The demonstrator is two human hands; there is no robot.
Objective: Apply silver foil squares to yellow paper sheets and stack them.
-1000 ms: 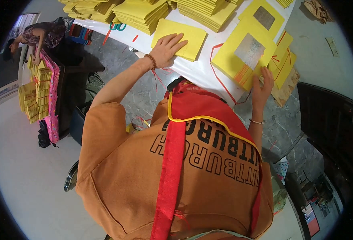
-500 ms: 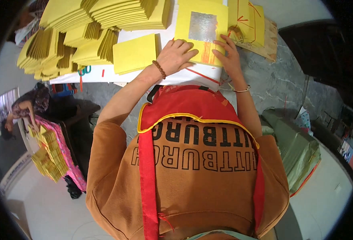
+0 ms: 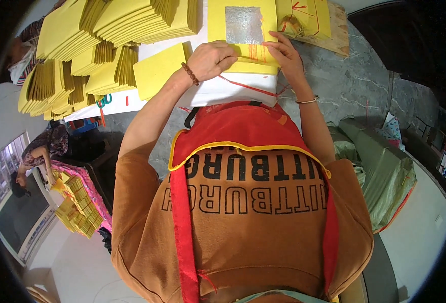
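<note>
Nearest the camera is the person's own chest: a soft brown sweatshirt under a red apron [image 3: 243, 126] edged in yellow. Both bare forearms reach away from it to a white bench [image 3: 223, 91].

Since a second ago the view has swung and both hands have drawn together. Then the left hand lay flat on a plain yellow pad off to the left and the right hand was well apart from it; now both meet on one stack of yellow paper sheets [image 3: 243, 50] straight ahead, which suggests the work has moved on to this stack.

The left hand [image 3: 210, 59], with a brown bead bracelet at the wrist, has its fingers curled loosely closed and presses on the stack's near left edge; whether it pinches a sheet cannot be told. The right hand [image 3: 286, 55], wearing a thin bangle, has its fingers spread partly open, tips resting on the near right edge.

The top sheet is matte yellow, square, with a shiny silver foil square [image 3: 244, 24] in the middle.

Left of it lies a plain yellow pad [image 3: 157, 76]. Beyond, fanned bundles of yellow paper [image 3: 107, 30] crowd the bench.
</note>
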